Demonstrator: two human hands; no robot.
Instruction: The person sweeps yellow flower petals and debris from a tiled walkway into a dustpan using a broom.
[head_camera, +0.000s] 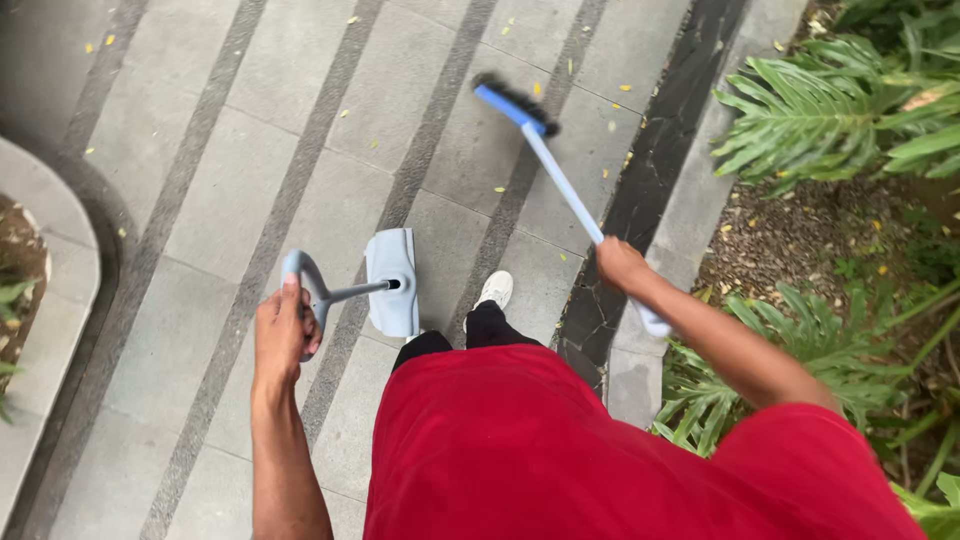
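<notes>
A: What are the hands doing?
B: The left hand (284, 330) is clenched round the dustpan (392, 282) handle; the pan hangs just above the paving (230, 190), by the white shoe (495, 289).
A: And the right hand (620, 264)?
B: Grasping the broom (515, 105) pole mid-length. Its bristles seem to touch the paving among yellow leaves (540, 88), though blur hides contact.

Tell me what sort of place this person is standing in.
Probably an outdoor garden path. Grey paving slabs with darker strips run between planted beds, leafy green plants grow over soil on one side, and small yellow fallen leaves lie scattered on the stone.
</notes>
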